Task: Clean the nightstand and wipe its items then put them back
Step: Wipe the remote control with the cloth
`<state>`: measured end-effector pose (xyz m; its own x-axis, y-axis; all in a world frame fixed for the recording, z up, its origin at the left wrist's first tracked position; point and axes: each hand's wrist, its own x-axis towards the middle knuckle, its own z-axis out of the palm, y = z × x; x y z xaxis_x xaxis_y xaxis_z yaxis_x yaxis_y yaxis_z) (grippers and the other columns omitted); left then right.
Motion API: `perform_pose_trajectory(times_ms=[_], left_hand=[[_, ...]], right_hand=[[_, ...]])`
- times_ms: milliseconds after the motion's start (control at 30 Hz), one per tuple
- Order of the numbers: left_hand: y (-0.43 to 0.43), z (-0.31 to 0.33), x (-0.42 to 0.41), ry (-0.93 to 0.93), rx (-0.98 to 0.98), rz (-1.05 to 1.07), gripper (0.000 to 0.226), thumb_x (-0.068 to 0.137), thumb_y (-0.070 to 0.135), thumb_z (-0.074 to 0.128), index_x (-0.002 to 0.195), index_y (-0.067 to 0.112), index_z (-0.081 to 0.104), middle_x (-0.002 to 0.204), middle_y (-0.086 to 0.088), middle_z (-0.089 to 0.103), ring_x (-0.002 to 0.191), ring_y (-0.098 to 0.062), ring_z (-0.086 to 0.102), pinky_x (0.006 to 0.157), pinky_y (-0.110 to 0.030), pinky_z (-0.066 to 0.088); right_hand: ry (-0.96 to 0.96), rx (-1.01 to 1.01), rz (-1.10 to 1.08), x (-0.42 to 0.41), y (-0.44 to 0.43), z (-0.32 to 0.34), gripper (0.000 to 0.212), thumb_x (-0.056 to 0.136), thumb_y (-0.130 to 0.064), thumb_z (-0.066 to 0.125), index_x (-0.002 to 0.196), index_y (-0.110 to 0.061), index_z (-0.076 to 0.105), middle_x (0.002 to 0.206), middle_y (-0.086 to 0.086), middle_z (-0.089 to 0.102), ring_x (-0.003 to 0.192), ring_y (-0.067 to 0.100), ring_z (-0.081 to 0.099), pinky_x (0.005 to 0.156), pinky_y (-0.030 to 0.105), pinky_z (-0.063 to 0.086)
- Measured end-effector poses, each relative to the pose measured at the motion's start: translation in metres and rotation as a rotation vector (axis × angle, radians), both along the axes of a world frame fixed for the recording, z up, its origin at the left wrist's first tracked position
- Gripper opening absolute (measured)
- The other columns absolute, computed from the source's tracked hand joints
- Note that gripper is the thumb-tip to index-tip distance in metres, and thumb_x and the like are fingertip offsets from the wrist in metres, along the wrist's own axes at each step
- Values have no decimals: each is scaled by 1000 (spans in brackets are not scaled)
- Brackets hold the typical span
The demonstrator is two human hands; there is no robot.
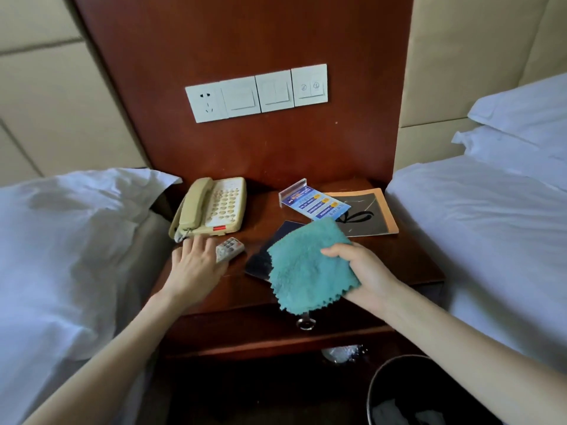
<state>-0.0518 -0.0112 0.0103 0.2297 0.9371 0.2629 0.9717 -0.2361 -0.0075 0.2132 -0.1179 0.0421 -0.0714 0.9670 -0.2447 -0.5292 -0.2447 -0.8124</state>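
- Your left grip (196,262) lies open, fingers flat, over the near end of the remote (231,248). The remote sits on the table (414,256), its far end poking out on the side toward your right grip (365,271).
- The right grip pinches the cloth (306,265) by one edge, thumb on top. The cloth spreads out to its left, over a dark folder (260,262).
- The step looks like picking up the remote to wipe it. Curl your fingers round its long sides, not across the buttons.
- Lift straight up: the phone (214,207) and its cord sit just beyond your left fingertips and could snag.
- Carry the remote toward the right grip and meet it with the cloth above the table, so a slip lands on wood.
- The sign (316,204) and booklet (374,216), beyond the right grip, look untouched; leave them for later.
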Motion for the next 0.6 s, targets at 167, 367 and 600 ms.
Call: perform_pose_trajectory(times_ms=[167,367,600], left_hand=[[11,-10,-31,-114,-228,142,59,90,50,50,141,28,32,141,-6,37,129,-31,31,103,-51,28],[5,-11,-37,-138,-170,9,53,97,46,37,146,35,22,129,-1,44,120,-25,39,99,-48,32],[-11,16,-22,-1208,-378,8,32,100,32,40,130,31,52,103,1,67,85,-11,62,64,-19,47]], right_hand=[[132,-82,-42,-26,23,0,21,95,-10,50,111,-8,62,107,11,70,97,25,66,73,39,51],[138,-84,-85,-43,42,5,24,93,-16,55,116,-11,62,107,10,71,97,25,67,72,38,52],[6,131,-70,-78,61,17,16,94,-28,55,105,-22,66,99,1,75,95,18,68,85,37,52]])
